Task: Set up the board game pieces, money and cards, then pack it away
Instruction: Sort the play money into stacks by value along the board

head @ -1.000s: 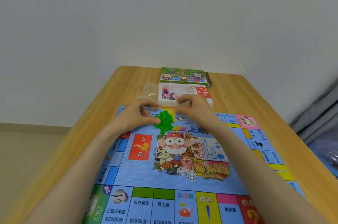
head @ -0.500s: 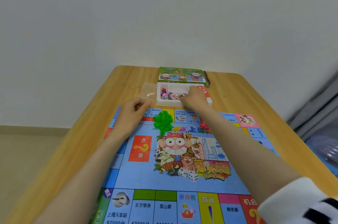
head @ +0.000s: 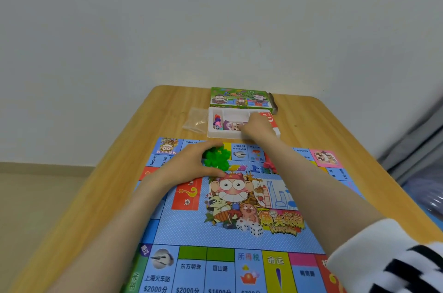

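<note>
Head view: mid set-up. Cups green houses (head: 217,161) with curled left hand (head: 189,168) at game board's (head: 203,235) far edge. Reaches right hand (head: 257,126) into white tray (head: 210,125) just beyond board; grip impossible to tell. Next probably calls for firm pinch, lifting card stack (head: 229,125) onto board.

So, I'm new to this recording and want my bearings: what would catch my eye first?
The bright cartoon game board covers the near part of the wooden table. Near its far edge the left hand curls round a pile of green pieces, and the right hand reaches into the white tray just beyond the board, in front of the green box.
</note>
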Available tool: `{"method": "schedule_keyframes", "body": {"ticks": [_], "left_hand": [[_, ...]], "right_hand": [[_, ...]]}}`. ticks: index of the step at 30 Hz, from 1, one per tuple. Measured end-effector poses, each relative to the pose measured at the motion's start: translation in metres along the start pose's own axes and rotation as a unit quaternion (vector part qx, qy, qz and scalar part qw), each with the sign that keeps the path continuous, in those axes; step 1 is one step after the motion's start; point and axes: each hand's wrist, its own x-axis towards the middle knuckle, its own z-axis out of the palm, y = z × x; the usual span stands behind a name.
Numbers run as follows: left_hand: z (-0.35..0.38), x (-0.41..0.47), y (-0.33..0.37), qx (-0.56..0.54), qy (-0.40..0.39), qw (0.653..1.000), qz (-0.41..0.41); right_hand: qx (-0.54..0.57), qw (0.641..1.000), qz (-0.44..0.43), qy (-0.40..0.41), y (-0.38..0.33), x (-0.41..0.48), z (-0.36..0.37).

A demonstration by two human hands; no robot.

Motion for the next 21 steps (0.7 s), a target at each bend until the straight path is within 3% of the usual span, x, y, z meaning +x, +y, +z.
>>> {"method": "schedule_keyframes", "body": {"ticks": [11, 21], "left_hand": [[0.002, -0.001, 0.002, -0.04, 0.076, 0.996, 0.027], [0.0, -0.003, 0.005, -0.037, 0.123, 0.99, 0.061]], "right_hand": [[0.091, 0.994, 0.031, 0.059, 0.003, 0.004, -0.002], [0.258, 0.953, -0.055, 0.15, 0.0, -0.037, -0.016]]}}
